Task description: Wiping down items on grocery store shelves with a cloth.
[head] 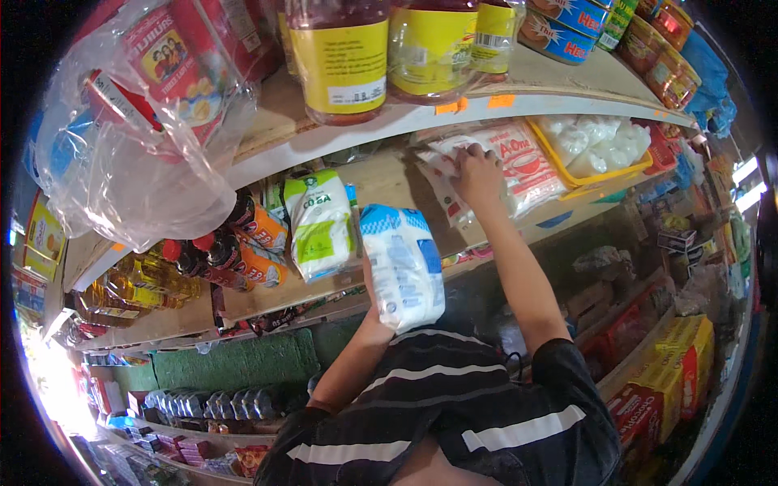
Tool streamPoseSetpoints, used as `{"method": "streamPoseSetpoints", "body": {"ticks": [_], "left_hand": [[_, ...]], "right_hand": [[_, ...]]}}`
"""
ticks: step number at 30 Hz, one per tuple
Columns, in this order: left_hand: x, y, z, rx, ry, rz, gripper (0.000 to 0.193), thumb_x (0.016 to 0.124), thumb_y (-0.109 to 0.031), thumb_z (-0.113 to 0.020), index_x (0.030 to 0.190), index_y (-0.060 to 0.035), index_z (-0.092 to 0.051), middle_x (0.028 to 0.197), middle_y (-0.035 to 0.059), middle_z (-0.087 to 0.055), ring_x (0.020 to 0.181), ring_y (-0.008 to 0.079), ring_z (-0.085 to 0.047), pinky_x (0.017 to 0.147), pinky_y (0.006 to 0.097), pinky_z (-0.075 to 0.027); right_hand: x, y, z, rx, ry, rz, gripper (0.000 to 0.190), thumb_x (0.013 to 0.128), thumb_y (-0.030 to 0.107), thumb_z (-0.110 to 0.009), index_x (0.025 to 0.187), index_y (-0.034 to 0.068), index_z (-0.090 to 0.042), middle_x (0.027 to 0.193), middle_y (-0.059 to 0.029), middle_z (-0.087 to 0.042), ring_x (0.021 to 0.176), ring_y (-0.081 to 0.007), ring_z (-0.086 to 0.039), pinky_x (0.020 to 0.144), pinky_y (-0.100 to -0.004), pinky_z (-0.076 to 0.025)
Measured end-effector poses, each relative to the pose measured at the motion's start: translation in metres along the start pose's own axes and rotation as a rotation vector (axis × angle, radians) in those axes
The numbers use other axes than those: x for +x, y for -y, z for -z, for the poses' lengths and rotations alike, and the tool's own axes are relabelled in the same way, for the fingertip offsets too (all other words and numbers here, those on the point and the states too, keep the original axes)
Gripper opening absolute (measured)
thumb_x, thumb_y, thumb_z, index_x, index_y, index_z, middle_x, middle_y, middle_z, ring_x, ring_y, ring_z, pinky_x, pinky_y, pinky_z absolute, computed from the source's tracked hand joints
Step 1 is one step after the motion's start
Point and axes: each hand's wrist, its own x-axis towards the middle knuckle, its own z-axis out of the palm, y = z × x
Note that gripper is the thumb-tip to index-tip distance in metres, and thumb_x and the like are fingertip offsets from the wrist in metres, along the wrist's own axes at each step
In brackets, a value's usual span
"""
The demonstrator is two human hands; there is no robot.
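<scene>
A white and blue plastic packet (404, 267) stands upright in front of my chest, with my left hand (372, 304) around its side and base; most of the fingers are hidden behind it. My right hand (480, 173) reaches onto the middle shelf and rests, fingers bent, on white plastic packets with red print (529, 161). Whether its fingers grip a packet cannot be told. A white and green packet (319, 222) stands on the same shelf, left of the held packet. Bare wood of the shelf (389, 176) shows between it and the red-printed packets.
A yellow basket (562, 176) of white bags sits right of the red-printed packets. Sauce bottles (243, 243) and oil bottles (134, 285) stand at the left. The upper shelf's edge (364, 130) runs above my hands, with large yellow-labelled jars (340, 67) and a clear plastic bag (146, 164).
</scene>
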Motion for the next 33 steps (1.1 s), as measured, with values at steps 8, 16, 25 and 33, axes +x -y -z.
{"method": "streamPoseSetpoints", "body": {"ticks": [8, 16, 25, 33], "left_hand": [[0.043, -0.011, -0.037, 0.389, -0.419, -0.286, 0.052, 0.090, -0.054, -0.051, 0.119, -0.0104, -0.053, 0.104, 0.0109, -0.062, 0.095, 0.0280, -0.061, 0.085, 0.0434, -0.051], [0.086, -0.022, -0.052, 0.939, -0.389, -0.596, 0.047, 0.090, -0.016, -0.049, 0.135, -0.0031, -0.047, 0.128, 0.0138, -0.054, 0.117, 0.0216, -0.051, 0.098, 0.0351, -0.042], [0.058, -0.062, -0.040, 1.753, -0.200, -0.395, 0.029, 0.091, -0.016, -0.061, 0.113, 0.0020, -0.064, 0.104, 0.0104, -0.069, 0.099, 0.0142, -0.061, 0.089, 0.0286, -0.046], [0.016, -0.124, -0.064, 2.637, -0.651, -0.833, 0.057, 0.081, -0.038, -0.067, 0.130, -0.0127, -0.052, 0.132, 0.0146, -0.052, 0.123, 0.0354, -0.046, 0.100, 0.0458, -0.039]], "right_hand": [[-0.049, -0.004, 0.030, 0.855, 0.103, 0.043, 0.042, 0.073, 0.025, -0.078, 0.109, 0.008, -0.064, 0.109, -0.0100, -0.064, 0.102, -0.0292, -0.061, 0.092, -0.0415, -0.045], [-0.082, 0.024, 0.012, 1.454, 0.387, -0.148, 0.075, 0.078, 0.027, -0.076, 0.140, 0.003, -0.042, 0.130, -0.0146, -0.053, 0.125, -0.0226, -0.045, 0.107, -0.0351, -0.032], [-0.128, 0.042, 0.009, 0.716, 0.110, 0.107, 0.053, 0.077, 0.017, -0.073, 0.123, 0.004, -0.050, 0.119, -0.0199, -0.053, 0.110, -0.0341, -0.055, 0.090, -0.0396, -0.046], [-0.138, 0.065, 0.002, 0.957, 0.251, 0.283, 0.048, 0.076, 0.019, -0.074, 0.119, 0.009, -0.054, 0.121, -0.0179, -0.054, 0.106, -0.0369, -0.058, 0.087, -0.0412, -0.049]]}}
